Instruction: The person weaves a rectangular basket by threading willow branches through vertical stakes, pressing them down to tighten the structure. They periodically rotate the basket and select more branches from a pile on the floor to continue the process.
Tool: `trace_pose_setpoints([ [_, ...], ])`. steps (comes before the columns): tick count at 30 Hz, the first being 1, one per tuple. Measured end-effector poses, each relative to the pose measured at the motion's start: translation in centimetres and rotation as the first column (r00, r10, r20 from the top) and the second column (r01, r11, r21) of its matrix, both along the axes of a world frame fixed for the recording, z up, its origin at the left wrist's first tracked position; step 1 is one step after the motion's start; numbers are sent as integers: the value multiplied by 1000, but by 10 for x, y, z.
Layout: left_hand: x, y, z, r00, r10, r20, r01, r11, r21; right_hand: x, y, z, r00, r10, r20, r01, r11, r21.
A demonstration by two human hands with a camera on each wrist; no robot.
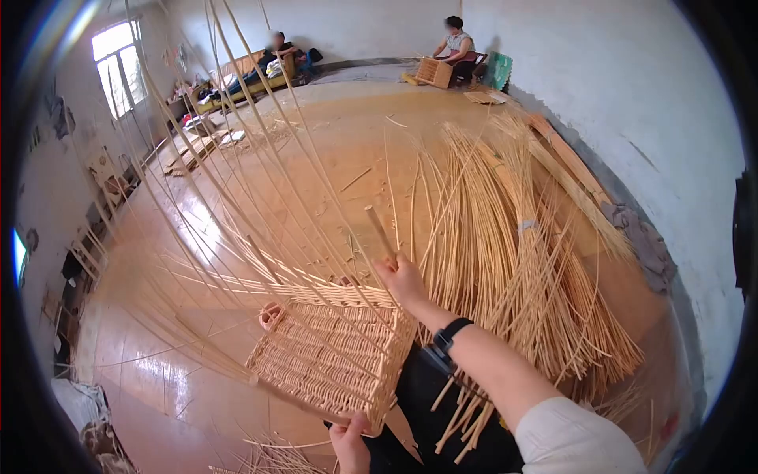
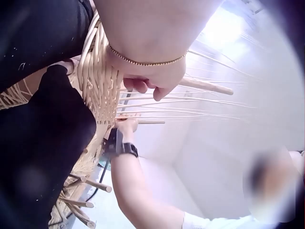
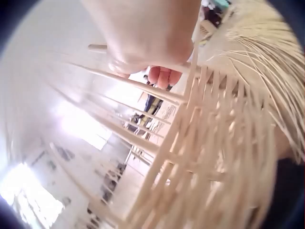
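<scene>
A partly woven wicker basket [image 1: 328,347] rests in front of the person, long thin stakes [image 1: 260,118] rising from its sides. My left hand [image 1: 351,446] grips a thick corner stick [image 1: 296,401] at the near edge; in the left wrist view the stick's end [image 2: 209,86] pokes out beyond the curled fingers. At the far right corner my right hand [image 1: 403,282] holds another thick stick [image 1: 379,229], its fingertips [image 3: 164,76] curled round it in the right wrist view. A small pinkish coil [image 1: 272,316] sits at the basket's left corner.
Right of the basket lies a large bundle of willow rods [image 1: 489,229]. More cut rod ends [image 1: 466,426] stick out beside the dark-clothed leg [image 1: 430,395]. Two people sit at the back, one with a woven box [image 1: 433,73]. Scraps litter the floor [image 1: 355,126].
</scene>
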State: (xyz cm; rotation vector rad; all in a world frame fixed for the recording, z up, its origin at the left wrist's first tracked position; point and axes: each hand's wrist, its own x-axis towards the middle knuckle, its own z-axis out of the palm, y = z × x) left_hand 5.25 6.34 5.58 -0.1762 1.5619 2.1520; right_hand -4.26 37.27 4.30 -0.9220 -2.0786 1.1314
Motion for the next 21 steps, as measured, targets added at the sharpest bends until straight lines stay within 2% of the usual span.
trace_pose_setpoints([
  [1, -2, 3, 3, 1000, 9, 7, -9, 1000, -7, -10, 2, -1, 1000, 9, 7, -9, 1000, -7],
  [3, -4, 6, -1, 997, 17, 71, -20, 999, 43, -20, 0, -11, 983, -183, -11, 183, 983, 24],
  [4, -4, 8, -1, 992, 43, 115, -49, 997, 51, -21, -1, -12, 975, -168, -148, 164, 986, -37],
  [5, -8, 7, -1, 989, 46, 137, -51, 998, 37, -25, 2, -20, 978, -168, -124, 164, 985, -47],
  [7, -15, 8, 1, 989, -61, 132, 40, 986, 159, -28, 14, -34, 980, -178, -92, 176, 984, -35],
  [11, -9, 7, -18, 998, -21, 66, 10, 988, 155, -24, 13, -21, 986, -157, -53, 154, 987, -56],
  [13, -7, 8, -19, 999, -45, 0, 45, 989, 141, -25, 14, -26, 966, -109, -236, 107, 994, -19],
  [14, -7, 10, -19, 995, -47, -88, 59, 988, 145, -16, 19, -25, 981, -48, -187, 39, 998, -54],
  [15, -5, 8, -25, 977, -84, -197, 131, 962, 240, 0, 19, -16, 990, 16, -140, -31, 994, -106],
  [16, -4, 9, -21, 975, -122, -184, 160, 964, 211, 21, 20, -23, 992, -18, -123, 3, 993, -118],
  [18, -5, 22, -9, 969, -173, -175, 204, 963, 176, 51, 19, -30, 943, 43, -331, -30, 999, 46],
  [20, -3, 43, 3, 949, -207, -236, 239, 964, 117, 126, 28, -26, 975, 84, -205, -85, 996, 6],
  [21, 0, 59, 8, 944, -228, -240, 259, 960, 107, 165, 34, -34, 975, -31, -220, 6, 994, -113],
])
